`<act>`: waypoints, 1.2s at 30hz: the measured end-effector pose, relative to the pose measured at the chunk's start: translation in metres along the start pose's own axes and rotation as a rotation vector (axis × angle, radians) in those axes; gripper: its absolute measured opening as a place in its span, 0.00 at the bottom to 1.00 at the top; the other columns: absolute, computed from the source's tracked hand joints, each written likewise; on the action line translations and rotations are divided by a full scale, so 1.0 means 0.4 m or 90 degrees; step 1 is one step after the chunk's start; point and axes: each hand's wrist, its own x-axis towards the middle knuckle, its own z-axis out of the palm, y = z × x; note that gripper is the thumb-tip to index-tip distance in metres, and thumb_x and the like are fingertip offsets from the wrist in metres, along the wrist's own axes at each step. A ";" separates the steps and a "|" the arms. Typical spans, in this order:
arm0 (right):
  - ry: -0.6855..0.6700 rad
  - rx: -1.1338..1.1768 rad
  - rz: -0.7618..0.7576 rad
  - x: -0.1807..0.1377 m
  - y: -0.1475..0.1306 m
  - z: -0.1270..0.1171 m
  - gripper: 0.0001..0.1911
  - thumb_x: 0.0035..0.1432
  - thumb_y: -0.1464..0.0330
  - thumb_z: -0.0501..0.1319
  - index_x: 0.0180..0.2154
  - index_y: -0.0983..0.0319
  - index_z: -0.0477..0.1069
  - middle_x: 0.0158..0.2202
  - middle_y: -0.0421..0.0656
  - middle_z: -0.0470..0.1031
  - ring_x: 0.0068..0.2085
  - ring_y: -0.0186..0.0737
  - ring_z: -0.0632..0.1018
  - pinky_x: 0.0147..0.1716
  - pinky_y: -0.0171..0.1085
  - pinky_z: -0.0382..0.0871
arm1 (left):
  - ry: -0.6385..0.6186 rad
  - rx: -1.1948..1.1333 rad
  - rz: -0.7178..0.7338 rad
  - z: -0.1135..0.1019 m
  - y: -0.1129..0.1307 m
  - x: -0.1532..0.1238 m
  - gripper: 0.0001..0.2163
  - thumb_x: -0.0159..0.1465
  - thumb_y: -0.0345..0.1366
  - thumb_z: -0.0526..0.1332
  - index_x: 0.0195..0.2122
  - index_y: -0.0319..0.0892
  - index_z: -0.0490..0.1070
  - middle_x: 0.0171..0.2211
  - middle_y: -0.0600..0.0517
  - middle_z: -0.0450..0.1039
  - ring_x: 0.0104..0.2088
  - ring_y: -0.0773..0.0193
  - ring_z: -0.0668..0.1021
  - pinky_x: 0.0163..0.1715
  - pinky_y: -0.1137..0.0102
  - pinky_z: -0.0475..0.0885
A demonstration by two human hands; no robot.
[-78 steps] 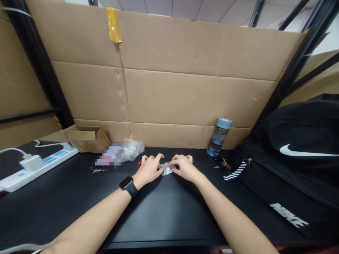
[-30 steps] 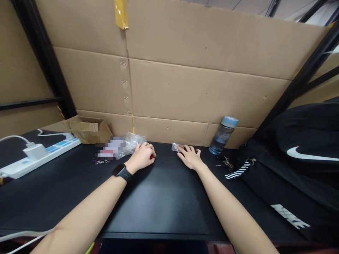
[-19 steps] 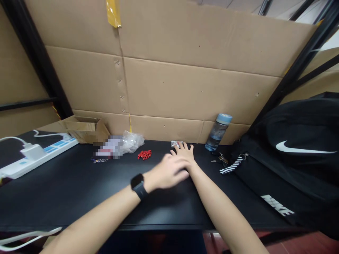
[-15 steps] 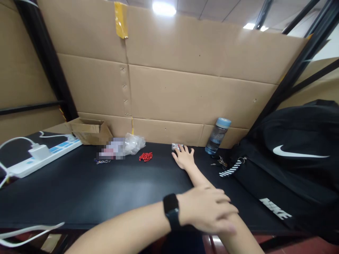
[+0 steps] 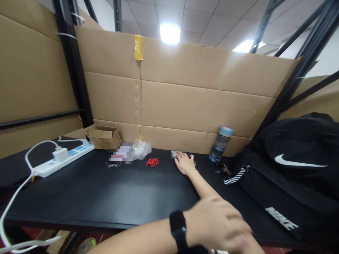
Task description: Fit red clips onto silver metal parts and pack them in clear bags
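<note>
My right hand (image 5: 184, 163) reaches across the black tabletop, palm down, fingers apart. Its fingertips touch or cover the near edge of a small clear plastic packet (image 5: 174, 154); whether they press on it I cannot tell. Just right of that hand, the curved edge of a small object (image 5: 195, 163) peeks out, mostly hidden. My left hand (image 5: 217, 224), with a black watch (image 5: 178, 225) on its wrist, lies across my right forearm. Its fingers are stretched out, slightly blurred, with nothing visible in them. Left of the packet lies a bundle of red cord-like pieces (image 5: 152, 162).
A blue-capped water bottle (image 5: 220, 144) stands at the back right, beside keys (image 5: 226, 169) and a black backpack (image 5: 291, 176). At the left are a white power strip (image 5: 66, 160), a small cardboard box (image 5: 103, 137) and a crumpled clear bag (image 5: 142, 149). Cardboard walls (image 5: 172, 102) close the back.
The view has tilted up and shifted left. My right hand's fingers have drawn closer together near the packet. My left hand has slid slightly along the right forearm, towards me.
</note>
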 end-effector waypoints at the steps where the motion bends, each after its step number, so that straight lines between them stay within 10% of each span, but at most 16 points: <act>1: -0.012 0.015 -0.013 0.014 -0.016 0.000 0.23 0.71 0.60 0.43 0.62 0.52 0.62 0.66 0.46 0.62 0.63 0.50 0.63 0.58 0.59 0.51 | 0.031 0.014 -0.019 -0.013 -0.028 -0.022 0.12 0.70 0.38 0.53 0.49 0.44 0.73 0.48 0.46 0.74 0.45 0.60 0.76 0.47 0.63 0.72; 7: -0.075 0.075 -0.135 0.141 -0.133 0.013 0.23 0.70 0.63 0.44 0.61 0.50 0.64 0.65 0.45 0.63 0.59 0.48 0.68 0.55 0.54 0.57 | 0.135 0.127 -0.221 -0.079 -0.212 -0.213 0.06 0.63 0.29 0.56 0.35 0.42 0.73 0.33 0.49 0.72 0.36 0.60 0.72 0.38 0.64 0.67; 15: -0.067 0.129 -0.152 0.197 -0.155 0.003 0.22 0.68 0.64 0.48 0.59 0.54 0.67 0.59 0.48 0.68 0.58 0.48 0.68 0.53 0.47 0.60 | 0.034 0.214 -0.628 -0.130 -0.311 -0.359 0.13 0.57 0.25 0.59 0.42 0.45 0.71 0.46 0.47 0.68 0.49 0.54 0.68 0.47 0.62 0.65; 26: 0.086 0.104 0.102 -0.063 0.180 -0.045 0.19 0.59 0.65 0.57 0.52 0.53 0.71 0.58 0.47 0.68 0.57 0.52 0.65 0.49 0.49 0.57 | 0.025 0.308 -0.637 -0.080 -0.314 -0.332 0.19 0.63 0.31 0.55 0.55 0.46 0.72 0.60 0.44 0.64 0.58 0.45 0.61 0.53 0.52 0.59; 36: 0.007 0.175 0.114 -0.063 0.195 -0.031 0.21 0.57 0.60 0.62 0.52 0.54 0.73 0.55 0.46 0.73 0.55 0.53 0.71 0.46 0.46 0.60 | -0.005 0.283 -0.564 -0.047 -0.315 -0.325 0.18 0.65 0.30 0.53 0.55 0.47 0.71 0.57 0.46 0.69 0.59 0.49 0.63 0.55 0.54 0.57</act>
